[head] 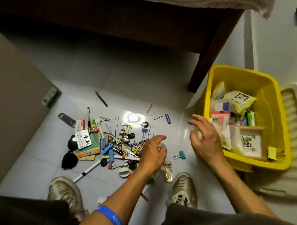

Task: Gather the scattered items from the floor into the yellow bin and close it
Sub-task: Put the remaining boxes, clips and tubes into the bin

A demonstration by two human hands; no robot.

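Observation:
A yellow bin (276, 109) stands open on the right, holding packets, boxes and a wooden frame. A pile of small items (111, 141) lies on the white floor: binder clips, hairpins, markers, spoons, a blister pack, a green booklet. My left hand (153, 152) is low over the pile's right edge, fingers curled around something small and pale that I cannot make out. My right hand (205, 138) hovers between pile and bin, fingers spread, nothing in it. A teal binder clip (180, 155) lies between the hands, and a purple tube (168, 118) lies further back.
A dark wooden bed frame (210, 51) stands behind, its leg beside the bin. A white ribbed lid (294, 131) lies right of the bin. A grey cabinet side (13, 93) stands at left. My two shoes (184, 189) are planted at the pile's near edge.

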